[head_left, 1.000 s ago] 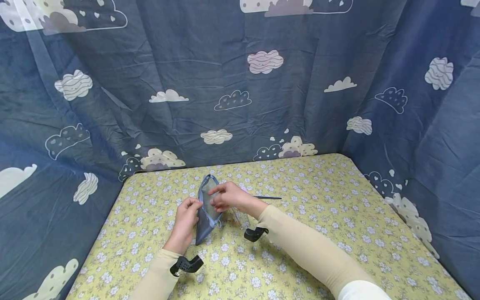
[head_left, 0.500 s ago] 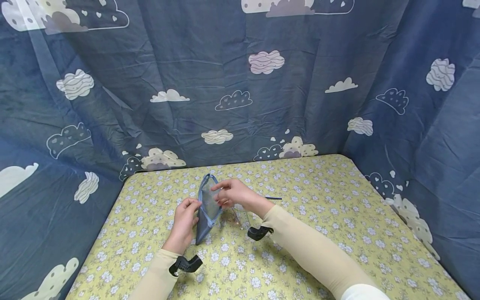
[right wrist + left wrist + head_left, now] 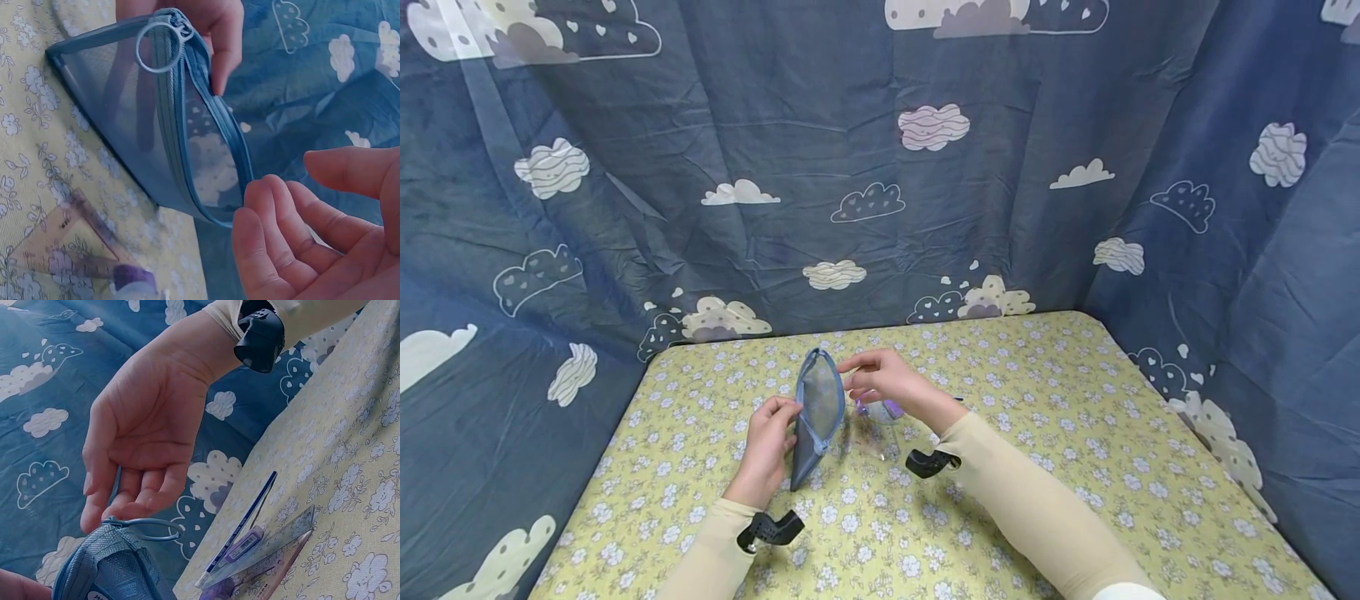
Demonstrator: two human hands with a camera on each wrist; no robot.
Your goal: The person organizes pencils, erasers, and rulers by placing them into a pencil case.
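Note:
A blue mesh zipper pouch (image 3: 807, 462) stands on the table with its mouth spread wide. My left hand (image 3: 767, 437) pinches its left rim between thumb and fingers. Beside the right rim, my right hand (image 3: 891, 385) has relaxed, slightly bent fingers and holds nothing. In the right wrist view its fingertips (image 3: 253, 228) come close to the rim; contact is unclear. A ring pull (image 3: 139, 50) hangs from the zipper. Below the right hand lie a clear set square (image 3: 65, 240), a purple item (image 3: 245, 545), a clear ruler (image 3: 284, 534) and a slim blue pen or pencil (image 3: 237, 528).
A yellow flowered cloth (image 3: 1037, 467) covers the table. Dark blue cloud-print curtains (image 3: 790, 150) stand behind it and at both sides. Each forearm carries a black camera mount (image 3: 932, 462) near the wrist.
My right hand has drawn back rightward from the pouch's mouth, uncovering the mesh inside and more purple below the hand. The left hand keeps its grip in nearly the same place.

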